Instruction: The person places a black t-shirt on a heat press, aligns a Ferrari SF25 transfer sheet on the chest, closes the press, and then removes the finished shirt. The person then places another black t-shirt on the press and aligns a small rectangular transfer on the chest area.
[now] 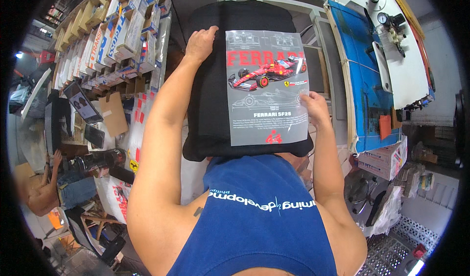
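Observation:
A black garment (208, 109), probably a T-shirt, is spread over the flat bed in front of me. On it lies a clear printed film sheet (267, 102) with a red racing car, line drawings and lettering. The sheet sits right of the garment's middle, and its right edge reaches about the garment's edge. My right hand (316, 108) pinches the sheet's right edge, thumb on top. Near the garment's upper left side is my left hand (201, 43), fingers drawn together just left of the sheet; whatever they grip is hidden.
At right stands a machine with a blue panel (369, 95) and a pressure gauge (384, 19). Cardboard boxes (115, 36) fill a rack on the left. Beyond a tablet (83, 102), another person's arm (51, 173) shows at far left. White boxes (384, 158) stand lower right.

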Demonstrator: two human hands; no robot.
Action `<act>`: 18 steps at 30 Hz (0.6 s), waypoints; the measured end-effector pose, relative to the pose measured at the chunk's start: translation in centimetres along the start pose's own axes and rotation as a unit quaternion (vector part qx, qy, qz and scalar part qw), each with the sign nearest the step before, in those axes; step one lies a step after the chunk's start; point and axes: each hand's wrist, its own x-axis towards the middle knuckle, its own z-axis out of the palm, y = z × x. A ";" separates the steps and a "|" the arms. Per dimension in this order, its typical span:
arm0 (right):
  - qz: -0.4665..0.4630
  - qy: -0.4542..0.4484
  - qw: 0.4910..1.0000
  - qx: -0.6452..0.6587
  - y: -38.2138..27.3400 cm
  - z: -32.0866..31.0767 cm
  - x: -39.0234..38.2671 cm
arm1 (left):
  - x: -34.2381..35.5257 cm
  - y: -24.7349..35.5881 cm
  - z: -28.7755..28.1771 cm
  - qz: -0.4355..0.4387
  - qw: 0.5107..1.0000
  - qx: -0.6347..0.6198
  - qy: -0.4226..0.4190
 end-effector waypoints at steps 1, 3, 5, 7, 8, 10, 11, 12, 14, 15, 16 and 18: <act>-0.003 -0.014 1.000 0.016 0.1 -0.4 0.1 | 0.2 0.0 0.1 0.016 1.000 0.020 0.002; -0.013 -0.013 1.000 0.006 0.5 -0.8 0.3 | 0.5 0.1 0.4 0.065 0.997 0.044 0.026; -0.020 -0.016 1.000 0.017 1.0 -0.8 0.5 | 0.6 0.0 0.7 0.045 0.997 0.045 0.041; -0.020 -0.019 0.999 0.046 1.3 -0.8 0.6 | 0.2 -0.6 0.5 -0.043 0.998 0.023 0.048; -0.026 -0.025 0.998 0.046 1.4 -0.8 0.6 | -0.3 -1.1 0.1 -0.119 0.990 -0.026 0.072; -0.016 -0.036 0.997 0.070 1.4 -0.8 0.7 | -2.1 -2.4 -1.0 -0.218 0.957 -0.085 0.171; -0.015 -0.043 0.997 0.059 1.3 -0.7 0.7 | -3.8 -3.2 -2.1 -0.243 0.956 -0.069 0.147; -0.013 -0.056 0.997 0.060 1.1 -0.3 0.9 | -5.9 -3.9 -3.2 -0.270 0.954 -0.054 0.121; -0.023 -0.071 0.996 0.055 0.4 0.7 1.5 | -10.2 -4.3 -5.0 -0.341 0.938 -0.046 0.033; -0.034 -0.075 0.995 0.047 0.1 1.6 1.9 | -12.3 -4.1 -5.8 -0.344 0.935 -0.079 0.045; -0.040 -0.085 0.994 0.052 -0.3 2.5 2.2 | -14.3 -3.4 -6.5 -0.373 0.921 -0.108 0.034; -0.053 -0.083 0.995 0.015 -1.5 4.4 3.1 | -17.3 -0.6 -7.2 -0.330 0.929 -0.148 0.075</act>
